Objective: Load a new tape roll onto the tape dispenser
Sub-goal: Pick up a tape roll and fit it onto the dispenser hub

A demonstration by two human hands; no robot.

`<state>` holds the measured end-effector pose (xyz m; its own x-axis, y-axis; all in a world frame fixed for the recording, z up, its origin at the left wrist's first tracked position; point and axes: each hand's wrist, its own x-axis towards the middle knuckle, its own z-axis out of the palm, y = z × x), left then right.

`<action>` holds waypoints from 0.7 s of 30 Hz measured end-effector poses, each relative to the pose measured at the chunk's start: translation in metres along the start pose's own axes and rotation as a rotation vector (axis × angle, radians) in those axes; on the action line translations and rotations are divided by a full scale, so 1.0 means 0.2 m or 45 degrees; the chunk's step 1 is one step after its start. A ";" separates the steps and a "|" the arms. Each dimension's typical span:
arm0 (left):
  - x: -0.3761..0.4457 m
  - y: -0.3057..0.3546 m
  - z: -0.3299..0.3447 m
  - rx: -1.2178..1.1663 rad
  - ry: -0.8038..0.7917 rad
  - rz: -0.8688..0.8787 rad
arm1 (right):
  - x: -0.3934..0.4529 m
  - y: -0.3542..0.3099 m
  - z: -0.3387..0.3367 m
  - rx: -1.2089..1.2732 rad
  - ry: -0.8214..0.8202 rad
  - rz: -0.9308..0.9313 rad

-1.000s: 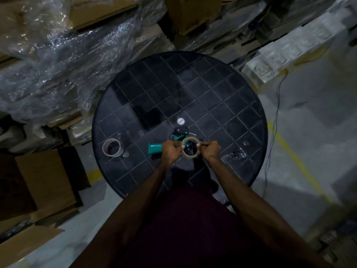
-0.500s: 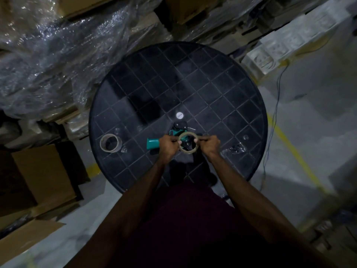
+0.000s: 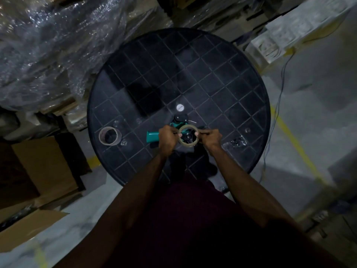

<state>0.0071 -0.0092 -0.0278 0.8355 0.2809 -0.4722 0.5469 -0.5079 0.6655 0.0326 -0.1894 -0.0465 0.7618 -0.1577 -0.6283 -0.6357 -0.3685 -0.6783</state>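
The left hand [image 3: 167, 139] and the right hand [image 3: 210, 137] both pinch the tape roll [image 3: 188, 135], the left at its left edge and the right at its right edge, with fingers curled onto the rim. The roll is a thin tan ring, held with its open centre facing the camera, directly above the tape dispenser [image 3: 174, 128]. Through the ring's opening, a dark part of the dispenser shows; whether the roll touches it cannot be told. The dispenser lies on the round black table [image 3: 222, 84], its teal handle [image 3: 152, 136] pointing left from under the left hand and its black head [image 3: 180, 118] pointing away from the person. Just beyond the head lies 1 small white round disc [image 3: 180, 107]. Near the table's left edge, well apart from the hands, stands a second tape roll [image 3: 109, 135] with a tan core; its hollow centre is dark, and any contents cannot be told. A crumpled piece of clear film [image 3: 236, 142] lies to the right of the right hand. Left of the table, cardboard boxes [image 3: 44, 165] rest on the floor, 1 with flaps open; its interior is too dark to read. Goods under clear plastic wrap [image 3: 48, 51] are stacked behind the table.
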 end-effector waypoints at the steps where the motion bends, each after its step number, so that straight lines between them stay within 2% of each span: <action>1: 0.01 0.00 -0.01 0.013 -0.020 0.012 | 0.02 0.01 0.00 0.010 -0.001 0.016; 7: 0.04 -0.01 -0.05 0.083 -0.121 0.035 | 0.10 0.18 0.04 0.132 -0.030 0.046; 15: 0.04 0.04 -0.03 0.264 -0.144 0.037 | -0.03 0.03 0.01 0.367 -0.064 0.186; 21: 0.02 0.13 -0.02 0.394 -0.122 0.064 | -0.02 0.00 0.03 0.272 -0.008 0.247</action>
<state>0.0243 -0.0178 -0.0093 0.8440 0.1787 -0.5056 0.4510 -0.7466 0.4891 0.0288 -0.1837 -0.0458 0.6230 -0.2006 -0.7561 -0.7819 -0.1305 -0.6096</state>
